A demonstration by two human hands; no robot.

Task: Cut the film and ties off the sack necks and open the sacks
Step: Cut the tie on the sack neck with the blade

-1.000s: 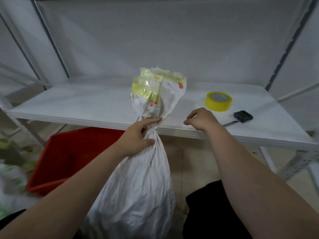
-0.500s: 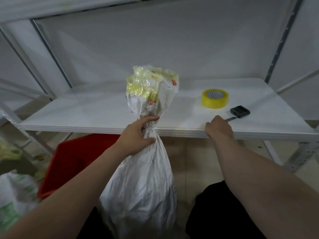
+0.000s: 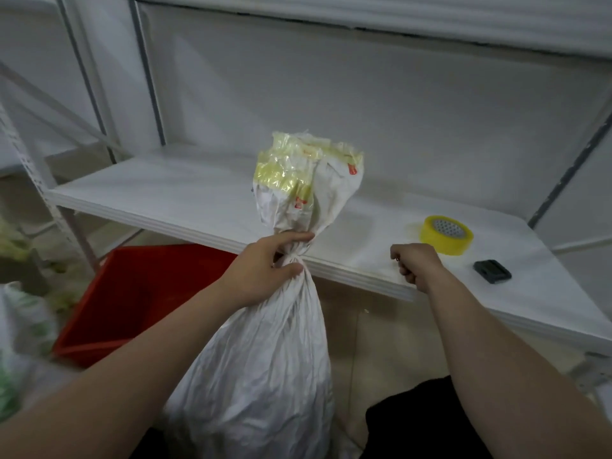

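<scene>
Just below the yellow film [image 3: 281, 173], the left hand [image 3: 265, 273] gripped the neck of the white sack [image 3: 265, 359], which stood upright before the shelf [image 3: 165, 193] edge. The right hand [image 3: 417, 265] was curled; whether it held anything could not be told.

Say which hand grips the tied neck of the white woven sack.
The left hand: its fingers curl round the neck of the white woven sack, below the yellow film. The right hand is curled by the white shelf, clear of the sack.
</scene>
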